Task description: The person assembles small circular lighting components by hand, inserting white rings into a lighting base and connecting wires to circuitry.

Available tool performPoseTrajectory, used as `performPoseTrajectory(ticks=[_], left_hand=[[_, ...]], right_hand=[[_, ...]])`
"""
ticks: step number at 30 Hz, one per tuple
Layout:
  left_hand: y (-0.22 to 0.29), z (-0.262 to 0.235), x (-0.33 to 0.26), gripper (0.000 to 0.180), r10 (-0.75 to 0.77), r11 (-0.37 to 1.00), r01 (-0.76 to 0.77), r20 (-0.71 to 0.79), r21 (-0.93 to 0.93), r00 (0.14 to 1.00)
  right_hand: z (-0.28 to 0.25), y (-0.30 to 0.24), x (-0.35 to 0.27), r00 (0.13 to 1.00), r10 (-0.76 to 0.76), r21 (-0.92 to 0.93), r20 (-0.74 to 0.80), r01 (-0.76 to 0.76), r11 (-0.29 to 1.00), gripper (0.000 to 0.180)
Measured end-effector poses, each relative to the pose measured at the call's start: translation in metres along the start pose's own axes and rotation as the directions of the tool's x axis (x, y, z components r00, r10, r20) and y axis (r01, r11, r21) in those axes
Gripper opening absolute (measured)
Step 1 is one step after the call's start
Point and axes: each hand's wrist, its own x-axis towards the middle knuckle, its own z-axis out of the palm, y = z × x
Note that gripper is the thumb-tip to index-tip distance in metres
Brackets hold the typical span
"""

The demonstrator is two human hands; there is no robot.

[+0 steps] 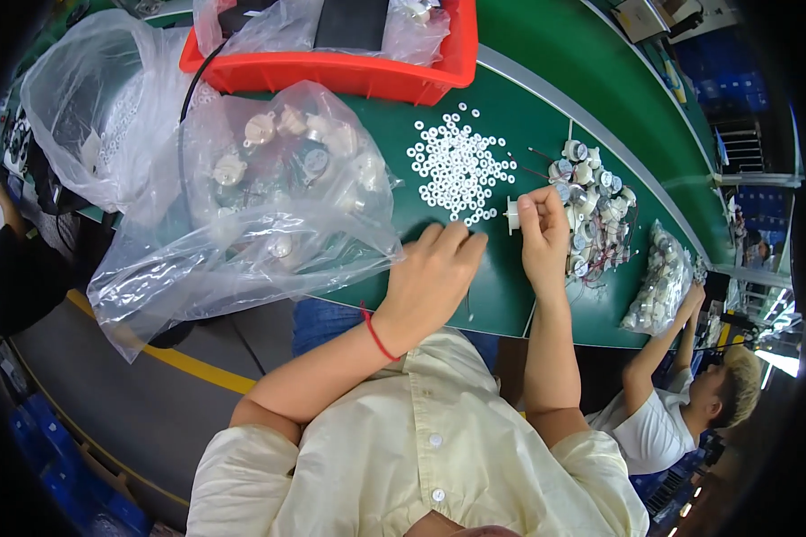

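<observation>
The bare right hand [546,234] pinches a white cylindrical part [513,216], the bare left hand [433,276] near piled small white rings [457,170].

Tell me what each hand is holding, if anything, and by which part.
Your right hand grips a small white part by its right side, leaving its left side exposed. Whether your left hand holds anything cannot be told.

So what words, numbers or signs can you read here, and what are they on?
There are none I can read.
Motor in the right hand: too small to tell.
Motor pile: silver faces too small to read.
White ring pile: too small to tell.
Red bin: no lettering seen on its near wall.
</observation>
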Motion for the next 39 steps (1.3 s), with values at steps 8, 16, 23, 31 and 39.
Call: performPoseTrajectory(ticks=[8,16,23,31,39], left_hand=[[-0.004,0.015,0.045,0.014,0.101,0.983,-0.102,0.013,0.15,0.995],[-0.003,0.021,0.051,0.012,0.23,0.927,-0.236,0.057,0.292,0.972],[-0.005,0.017,0.073,0.015,0.179,0.978,-0.19,0.128,0.082,0.975],[0.018,-0.013,0.025,0.009,0.003,0.999,0.001,0.087,-0.041,0.996],[0.011,0.024,-0.001,0.027,0.119,0.992,-0.119,-0.009,0.048,0.993]], right_hand=[[-0.007,0.005,-0.002,0.987,0.152,0.225,-0.051,-0.137,0.965,0.015],[-0.006,0.005,-0.003,0.993,0.103,0.272,-0.065,-0.082,0.959,0.015],[-0.014,0.001,-0.002,0.983,0.185,0.307,-0.021,-0.17,0.937,0.015],[-0.013,0.005,-0.013,0.995,0.041,-0.078,-0.091,-0.049,0.996,0.017],[-0.012,0.01,-0.004,1.0,-0.013,-0.276,-0.008,0.011,0.961,0.016]])
